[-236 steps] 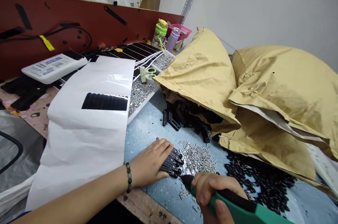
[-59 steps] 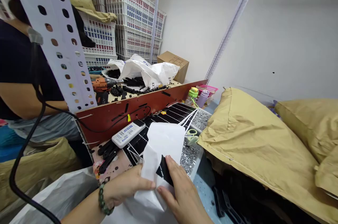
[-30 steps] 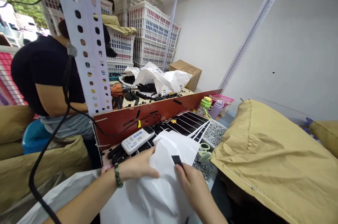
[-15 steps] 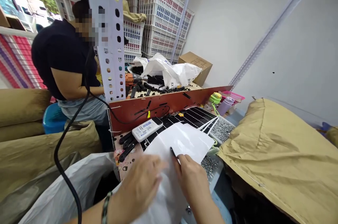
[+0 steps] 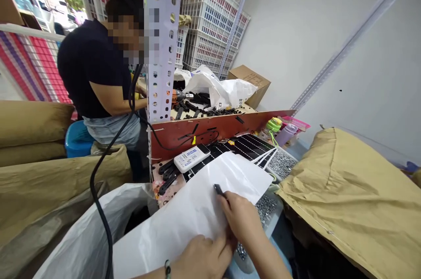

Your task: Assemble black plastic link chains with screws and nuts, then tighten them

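A large glossy white sheet (image 5: 184, 213) slopes across the bench in front of me and curves along its length. My right hand (image 5: 243, 217) pinches a small dark strip (image 5: 218, 189), whose free end sticks out over the sheet; its exact kind does not show. Low in view, my left hand (image 5: 207, 252) is at the sheet's lower right edge, close under my right wrist. Its fingers are bent and closed on the sheet, with the fingertips partly hidden. Black sheets with white lines (image 5: 245, 147) lie beyond the white one.
A white labelled box (image 5: 191, 159) and black strap-like parts (image 5: 169, 182) lie left. Trays of metal screws (image 5: 281, 162) stand right, beside a tan sack (image 5: 348, 182). A black cable (image 5: 95, 178) hangs at left. Behind the red board (image 5: 210, 127), a co-worker (image 5: 95, 64) sits.
My left hand has moved down and right to the sheet's lower edge. More of the white sheet shows at lower left. My right hand keeps the dark strip. The view has shifted slightly left.
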The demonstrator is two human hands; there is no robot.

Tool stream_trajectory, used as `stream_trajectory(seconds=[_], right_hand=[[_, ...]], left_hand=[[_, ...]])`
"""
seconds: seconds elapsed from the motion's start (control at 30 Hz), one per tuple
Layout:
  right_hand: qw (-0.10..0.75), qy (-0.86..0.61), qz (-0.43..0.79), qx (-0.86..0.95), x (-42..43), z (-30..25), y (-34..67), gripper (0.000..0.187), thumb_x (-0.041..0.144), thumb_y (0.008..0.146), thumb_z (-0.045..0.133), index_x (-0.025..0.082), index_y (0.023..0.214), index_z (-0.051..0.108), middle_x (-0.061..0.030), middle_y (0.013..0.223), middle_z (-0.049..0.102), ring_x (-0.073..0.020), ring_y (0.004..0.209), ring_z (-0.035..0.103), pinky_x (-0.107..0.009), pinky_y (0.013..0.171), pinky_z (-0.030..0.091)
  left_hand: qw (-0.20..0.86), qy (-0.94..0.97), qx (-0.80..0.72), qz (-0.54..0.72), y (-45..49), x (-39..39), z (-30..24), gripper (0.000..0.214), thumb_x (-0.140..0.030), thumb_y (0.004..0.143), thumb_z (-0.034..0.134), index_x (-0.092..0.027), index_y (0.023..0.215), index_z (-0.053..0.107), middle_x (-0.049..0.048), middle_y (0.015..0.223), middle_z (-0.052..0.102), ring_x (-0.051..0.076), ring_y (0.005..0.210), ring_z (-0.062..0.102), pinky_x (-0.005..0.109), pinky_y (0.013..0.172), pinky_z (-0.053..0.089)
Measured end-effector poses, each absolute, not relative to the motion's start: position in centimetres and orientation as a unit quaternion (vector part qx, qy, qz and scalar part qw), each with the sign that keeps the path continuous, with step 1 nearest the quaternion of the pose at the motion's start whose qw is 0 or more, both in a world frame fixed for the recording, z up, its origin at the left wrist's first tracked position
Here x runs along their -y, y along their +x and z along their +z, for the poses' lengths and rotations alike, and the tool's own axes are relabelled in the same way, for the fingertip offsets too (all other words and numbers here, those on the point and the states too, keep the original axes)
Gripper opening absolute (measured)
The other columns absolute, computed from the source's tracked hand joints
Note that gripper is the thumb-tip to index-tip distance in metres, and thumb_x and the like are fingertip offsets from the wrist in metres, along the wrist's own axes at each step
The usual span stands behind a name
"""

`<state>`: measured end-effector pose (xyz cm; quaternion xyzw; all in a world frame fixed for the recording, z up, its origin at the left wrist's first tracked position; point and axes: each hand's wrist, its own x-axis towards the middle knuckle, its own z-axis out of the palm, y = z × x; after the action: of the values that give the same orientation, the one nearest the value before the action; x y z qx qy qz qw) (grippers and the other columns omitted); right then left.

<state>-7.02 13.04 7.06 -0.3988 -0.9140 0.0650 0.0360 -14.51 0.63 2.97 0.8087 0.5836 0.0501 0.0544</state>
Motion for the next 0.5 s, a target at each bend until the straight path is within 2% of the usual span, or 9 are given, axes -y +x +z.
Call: stream_trajectory(seconds=[0.07,0.17,0.23,0.3,0.4,0.43,0.5], right_hand=[[0.082,-0.422,0.128,0.894,-14.2,7.0,-6.4,0.038,0.040,0.096,0.036,0.023,0.067,0.053,-0.0022,0.066,0.066,-0.0205,0.064,0.062,-0.026,0.054,0.033],[0.174,-0.451,0.184,0.856,-15.9,7.1,-4.9,0.044,0.049,0.095,0.032,0.023,0.064,0.050,-0.0010,0.059,0.061,-0.0189,0.058,0.057,-0.025,0.054,0.036],[0.224,-0.465,0.175,0.838,-16.5,7.5,-3.7,0.047,0.055,0.093,0.032,0.024,0.065,0.051,-0.0003,0.056,0.059,-0.0189,0.054,0.055,-0.026,0.053,0.036],[0.258,-0.467,0.138,0.835,-16.6,8.0,-2.5,0.048,0.058,0.092,0.032,0.024,0.069,0.054,-0.0006,0.057,0.060,-0.0195,0.054,0.056,-0.026,0.051,0.037],[0.314,-0.427,0.049,0.847,-15.3,8.5,-1.4,0.042,0.055,0.093,0.036,0.023,0.082,0.060,-0.0023,0.070,0.066,-0.0190,0.058,0.061,-0.026,0.051,0.038],[0.335,-0.398,0.013,0.854,-14.6,8.4,-1.3,0.037,0.052,0.094,0.039,0.022,0.087,0.060,-0.0026,0.074,0.067,-0.0183,0.060,0.062,-0.025,0.052,0.038],[0.365,-0.328,-0.053,0.870,-13.1,8.1,-1.4,0.027,0.044,0.094,0.045,0.021,0.093,0.059,-0.0035,0.077,0.066,-0.0178,0.063,0.062,-0.026,0.055,0.040]], left_hand=[[0.099,0.793,-0.598,0.061,-14.6,-0.9,3.3,0.078,-0.039,0.081,0.067,-0.007,0.143,0.031,0.0266,0.143,0.037,0.032,0.083,0.069,0.041,0.063,0.057],[0.183,0.764,-0.608,0.114,-15.3,-1.4,3.9,0.074,-0.032,0.081,0.065,-0.012,0.144,0.031,0.0208,0.149,0.028,0.037,0.102,0.064,0.048,0.076,0.056],[0.239,0.743,-0.600,0.177,-15.9,-1.6,4.3,0.071,-0.030,0.082,0.062,-0.017,0.144,0.031,0.0164,0.151,0.026,0.037,0.115,0.056,0.050,0.087,0.051],[0.296,0.706,-0.584,0.270,-16.2,-1.7,4.7,0.065,-0.032,0.083,0.059,-0.021,0.142,0.036,0.0133,0.152,0.026,0.034,0.116,0.056,0.048,0.094,0.047],[0.440,0.573,-0.535,0.438,-16.1,-1.6,5.5,0.050,-0.048,0.088,0.051,-0.022,0.130,0.052,0.0127,0.146,0.039,0.025,0.093,0.066,0.040,0.087,0.049],[0.513,0.511,-0.496,0.480,-15.9,-1.6,5.9,0.052,-0.056,0.089,0.045,-0.021,0.126,0.055,0.0127,0.140,0.046,0.023,0.090,0.065,0.038,0.085,0.049],[0.652,0.396,-0.373,0.528,-15.4,-1.7,6.7,0.067,-0.070,0.087,0.033,-0.018,0.121,0.059,0.0123,0.125,0.057,0.024,0.099,0.061,0.037,0.087,0.046]])
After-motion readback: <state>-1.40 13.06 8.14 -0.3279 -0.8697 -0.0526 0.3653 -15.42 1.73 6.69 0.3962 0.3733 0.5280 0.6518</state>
